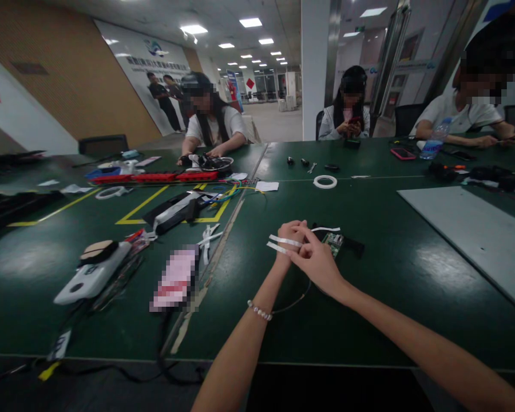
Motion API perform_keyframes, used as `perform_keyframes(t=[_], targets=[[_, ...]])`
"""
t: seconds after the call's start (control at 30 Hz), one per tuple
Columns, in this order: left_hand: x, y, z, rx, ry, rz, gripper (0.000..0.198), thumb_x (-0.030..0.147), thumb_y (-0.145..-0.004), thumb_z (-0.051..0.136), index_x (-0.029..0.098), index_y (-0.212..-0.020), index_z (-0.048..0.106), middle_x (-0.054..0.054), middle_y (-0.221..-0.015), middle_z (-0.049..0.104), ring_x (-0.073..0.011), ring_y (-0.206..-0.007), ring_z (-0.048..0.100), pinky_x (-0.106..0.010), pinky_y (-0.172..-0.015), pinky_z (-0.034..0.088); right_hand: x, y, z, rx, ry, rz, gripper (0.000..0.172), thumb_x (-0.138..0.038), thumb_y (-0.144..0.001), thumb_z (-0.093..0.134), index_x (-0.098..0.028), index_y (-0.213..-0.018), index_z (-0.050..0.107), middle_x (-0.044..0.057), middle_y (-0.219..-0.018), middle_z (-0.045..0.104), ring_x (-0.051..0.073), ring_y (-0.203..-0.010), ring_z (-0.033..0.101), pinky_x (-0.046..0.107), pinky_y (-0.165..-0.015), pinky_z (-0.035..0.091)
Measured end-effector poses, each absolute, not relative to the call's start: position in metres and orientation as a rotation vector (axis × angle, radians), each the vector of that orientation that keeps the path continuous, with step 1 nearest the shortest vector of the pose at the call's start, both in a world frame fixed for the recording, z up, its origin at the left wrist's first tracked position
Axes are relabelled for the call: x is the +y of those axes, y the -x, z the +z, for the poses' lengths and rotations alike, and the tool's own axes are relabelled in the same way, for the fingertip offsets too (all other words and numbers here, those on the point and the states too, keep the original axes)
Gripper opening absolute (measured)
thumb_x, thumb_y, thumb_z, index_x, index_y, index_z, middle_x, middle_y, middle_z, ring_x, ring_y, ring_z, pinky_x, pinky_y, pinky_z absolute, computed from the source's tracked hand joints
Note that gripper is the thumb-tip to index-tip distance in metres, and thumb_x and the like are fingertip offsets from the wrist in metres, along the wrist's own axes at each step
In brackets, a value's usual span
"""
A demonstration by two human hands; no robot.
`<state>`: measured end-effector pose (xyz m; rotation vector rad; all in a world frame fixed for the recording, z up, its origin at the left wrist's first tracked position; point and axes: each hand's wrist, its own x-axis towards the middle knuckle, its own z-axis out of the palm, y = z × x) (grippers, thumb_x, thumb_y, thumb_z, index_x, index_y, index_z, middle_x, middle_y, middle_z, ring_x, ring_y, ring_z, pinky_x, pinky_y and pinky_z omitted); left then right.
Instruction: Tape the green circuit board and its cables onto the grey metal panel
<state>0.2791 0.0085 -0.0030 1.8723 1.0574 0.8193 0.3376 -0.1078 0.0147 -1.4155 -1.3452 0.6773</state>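
Two white tape strips [278,247] lie across the back of my left hand [289,233], their free ends sticking out to the left. That hand is closed with its fingers curled, and whatever it may hold is hidden. My right hand [320,263] reaches over from the right, thumb and fingers closed at the right end of a strip on my left hand. Just beyond my right hand is a green circuit board [333,244] with black parts beside it. Another white strip [326,229] extends behind my fingers. A thin dark cable [294,304] curves below my hands.
A white tape roll [325,182] lies farther back on the green table [369,337]. To the right is a grey panel [467,229]. A phone-like device [175,277], a white device [92,272] and loose strips [206,243] lie left. Several people sit across.
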Motion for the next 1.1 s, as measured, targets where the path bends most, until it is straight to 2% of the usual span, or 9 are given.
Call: perform_keyframes(t=[0.23,0.47,0.57,0.67,0.77,0.83,0.87,1.0,1.1], targets=[[0.008,-0.28,-0.008,1.076,-1.927,0.871,0.039,0.042,-0.084,0.046,0.016,-0.055,0.052,0.001,-0.051,0.053,-0.0105,-0.048,0.049,-0.021,-0.047,0.032,-0.107,-0.345,0.013,-1.32,1.465,0.744,0.082,-0.045,-0.08,0.062,-0.028,-0.148,0.02,-0.002,-0.063,0.062,0.015,-0.048,0.055,0.027,-0.048,0.042],[0.01,-0.282,-0.008,0.981,-1.87,0.814,0.036,0.04,-0.084,0.046,0.016,-0.062,0.059,0.001,-0.05,0.056,-0.0103,-0.044,0.051,-0.022,-0.049,0.039,-0.13,-0.383,0.023,-1.357,1.518,0.856,0.083,-0.051,-0.086,0.053,-0.029,-0.151,0.007,0.001,-0.075,0.068,0.016,-0.051,0.061,0.03,-0.053,0.05],[0.013,-0.283,-0.012,0.95,-1.895,0.83,0.026,0.034,-0.082,0.05,0.016,-0.069,0.062,-0.001,-0.058,0.061,-0.0122,-0.053,0.057,-0.024,-0.055,0.044,-0.142,-0.441,0.014,-1.289,1.695,0.637,0.078,-0.054,-0.088,0.046,-0.026,-0.151,0.009,0.004,-0.083,0.069,0.019,-0.062,0.065,0.036,-0.065,0.053],[0.014,-0.283,-0.013,0.903,-2.029,0.862,0.017,0.03,-0.079,0.057,0.016,-0.085,0.064,-0.005,-0.085,0.069,-0.0169,-0.08,0.064,-0.028,-0.073,0.049,-0.158,-0.523,-0.011,-1.223,2.039,0.173,0.075,-0.053,-0.088,0.045,-0.021,-0.15,0.017,0.012,-0.106,0.066,0.026,-0.091,0.064,0.045,-0.084,0.048],[0.014,-0.282,-0.013,0.859,-2.15,0.792,0.034,0.032,-0.077,0.063,0.017,-0.107,0.06,-0.009,-0.113,0.064,-0.0224,-0.107,0.058,-0.036,-0.091,0.046,-0.184,-0.602,-0.045,-1.104,2.462,-0.15,0.077,-0.058,-0.084,0.043,-0.014,-0.146,0.027,0.023,-0.136,0.044,0.041,-0.123,0.042,0.058,-0.093,0.037],[0.013,-0.282,-0.014,0.841,-2.227,0.718,0.047,0.036,-0.075,0.067,0.018,-0.118,0.056,-0.01,-0.124,0.058,-0.0253,-0.117,0.052,-0.041,-0.1,0.04,-0.203,-0.638,-0.066,-0.977,2.647,-0.239,0.077,-0.064,-0.083,0.038,-0.017,-0.144,0.033,0.023,-0.144,0.031,0.047,-0.132,0.023,0.065,-0.091,0.032],[0.012,-0.283,-0.015,0.835,-2.261,0.683,0.053,0.038,-0.073,0.068,0.018,-0.121,0.054,-0.011,-0.127,0.056,-0.0266,-0.121,0.049,-0.043,-0.104,0.037,-0.212,-0.651,-0.075,-0.929,2.713,-0.194,0.077,-0.067,-0.082,0.037,-0.018,-0.141,0.037,0.024,-0.144,0.03,0.049,-0.132,0.021,0.066,-0.089,0.03],[0.003,-0.286,-0.019,0.834,-2.336,0.542,0.071,0.046,-0.068,0.072,0.018,-0.129,0.049,-0.014,-0.132,0.048,-0.0308,-0.125,0.044,-0.046,-0.105,0.035,-0.23,-0.671,-0.093,-0.898,2.8,0.013,0.073,-0.072,-0.081,0.031,-0.023,-0.133,0.047,0.026,-0.133,0.04,0.051,-0.121,0.033,0.067,-0.082,0.028],[-0.005,-0.288,-0.019,0.854,-2.376,0.471,0.082,0.049,-0.064,0.074,0.017,-0.134,0.045,-0.017,-0.135,0.045,-0.0339,-0.125,0.043,-0.047,-0.103,0.037,-0.231,-0.673,-0.098,-0.951,2.802,-0.063,0.071,-0.068,-0.084,0.025,-0.024,-0.134,0.046,0.024,-0.13,0.043,0.048,-0.116,0.038,0.068,-0.082,0.028]])
